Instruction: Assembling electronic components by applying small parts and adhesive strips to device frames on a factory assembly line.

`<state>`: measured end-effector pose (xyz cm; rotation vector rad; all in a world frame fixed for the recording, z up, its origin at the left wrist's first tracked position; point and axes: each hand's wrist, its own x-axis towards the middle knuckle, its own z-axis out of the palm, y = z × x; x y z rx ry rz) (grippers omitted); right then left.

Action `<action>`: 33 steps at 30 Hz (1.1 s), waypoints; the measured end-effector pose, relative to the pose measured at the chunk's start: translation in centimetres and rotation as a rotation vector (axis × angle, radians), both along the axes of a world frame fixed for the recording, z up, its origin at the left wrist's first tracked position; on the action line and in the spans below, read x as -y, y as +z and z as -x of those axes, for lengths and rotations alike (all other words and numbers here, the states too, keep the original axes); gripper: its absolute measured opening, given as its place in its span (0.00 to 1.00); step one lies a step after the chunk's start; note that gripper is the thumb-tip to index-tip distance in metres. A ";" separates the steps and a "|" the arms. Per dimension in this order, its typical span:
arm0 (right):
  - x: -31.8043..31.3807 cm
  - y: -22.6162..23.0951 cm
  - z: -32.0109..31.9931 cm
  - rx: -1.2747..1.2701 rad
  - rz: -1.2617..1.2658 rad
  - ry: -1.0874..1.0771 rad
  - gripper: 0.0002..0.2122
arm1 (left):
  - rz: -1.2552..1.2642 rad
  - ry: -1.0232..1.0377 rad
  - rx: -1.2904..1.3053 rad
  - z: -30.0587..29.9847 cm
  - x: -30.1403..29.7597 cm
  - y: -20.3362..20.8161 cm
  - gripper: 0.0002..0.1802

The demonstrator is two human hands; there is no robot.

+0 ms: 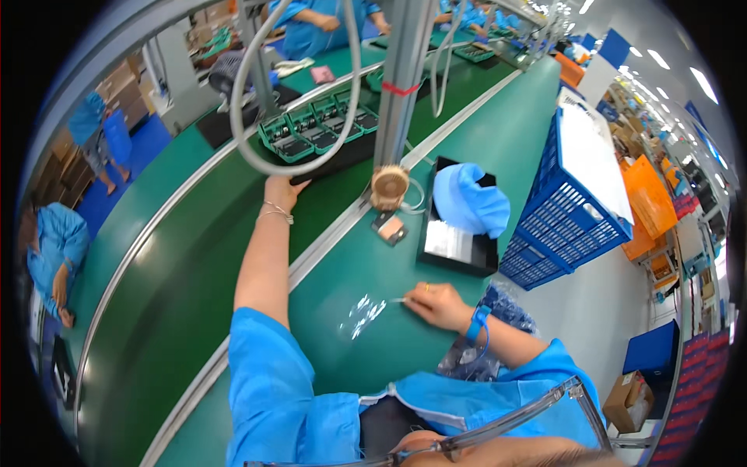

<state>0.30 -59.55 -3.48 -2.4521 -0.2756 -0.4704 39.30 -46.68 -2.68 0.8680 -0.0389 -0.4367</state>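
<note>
My left hand [282, 193] reaches across the green conveyor to the near left edge of a black tray [342, 161]. Its thumb points right along the tray edge; the other fingers are mostly hidden behind a grey hose loop [243, 117], and the hand seems closed on the tray. Several green-framed parts with dark insides [315, 128] lie in a row on that tray. Over the green table, my right hand [437, 306] pinches a small whitish end at its fingertips. This seems to belong to the shiny clear plastic bag [362, 315] lying flat to its left.
A metal post [405, 86] rises by a small tan fan [389, 187]. A black box [459, 261] holds a blue cap [471, 198]; a blue crate [545, 226] stands right of it. Clear bagged material [506, 311] lies by my right wrist. Co-workers [315, 27] stand across the line.
</note>
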 end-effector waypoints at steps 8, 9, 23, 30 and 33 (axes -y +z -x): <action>-0.1 0.0 0.1 0.067 0.045 0.060 0.03 | -0.067 0.124 0.034 6.7 -24.7 -3.5 0.08; -0.3 0.1 0.1 0.092 0.060 0.079 0.03 | -0.093 0.168 0.056 8.6 -28.2 -3.7 0.08; -4.3 0.1 -0.7 0.031 0.506 0.291 0.16 | -0.475 0.321 -0.110 39.9 -47.0 -1.6 0.30; -5.4 -0.7 1.8 -0.004 0.602 0.162 0.17 | -0.463 0.288 -0.184 45.8 -47.5 -0.3 0.31; -6.0 -0.1 1.9 0.042 0.546 0.168 0.15 | -0.507 0.261 -0.175 45.6 -47.1 0.2 0.33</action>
